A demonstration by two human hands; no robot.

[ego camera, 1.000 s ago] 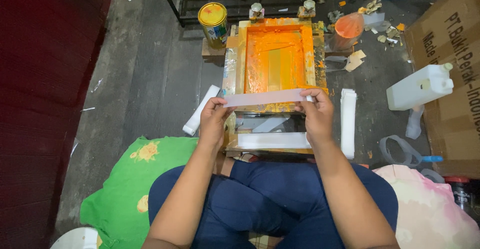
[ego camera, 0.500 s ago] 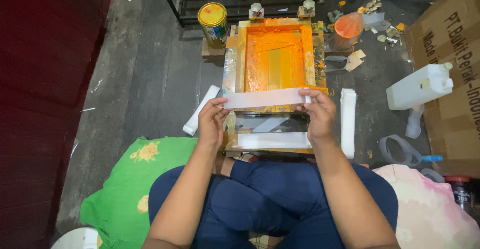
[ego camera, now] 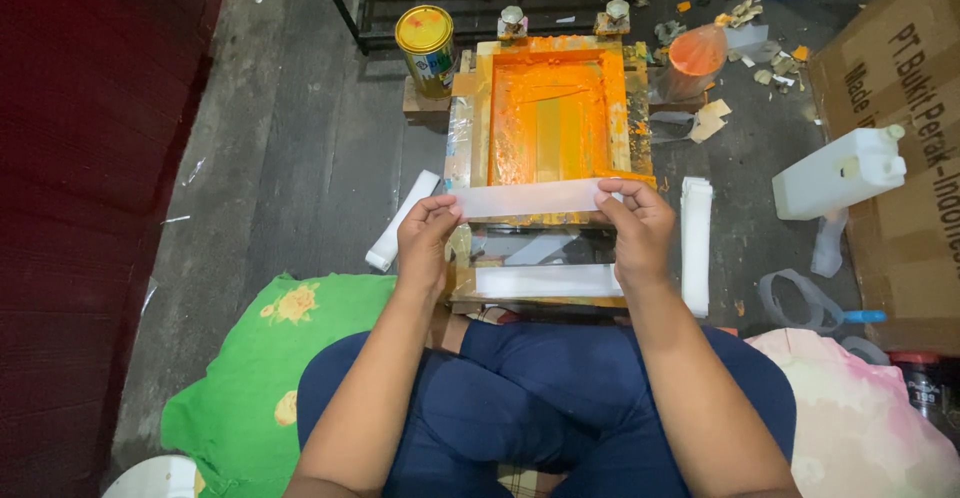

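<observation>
A long, translucent white plastic strip [ego camera: 525, 198] stretched flat, unprinted.

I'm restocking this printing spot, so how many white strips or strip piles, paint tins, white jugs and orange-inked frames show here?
White strips or strip piles: 4 — one held by left hand and right hand at, one flat below, pile left, pile right
Paint tin: 1
White jug: 1
Orange-inked frame: 1
Total: 7
</observation>
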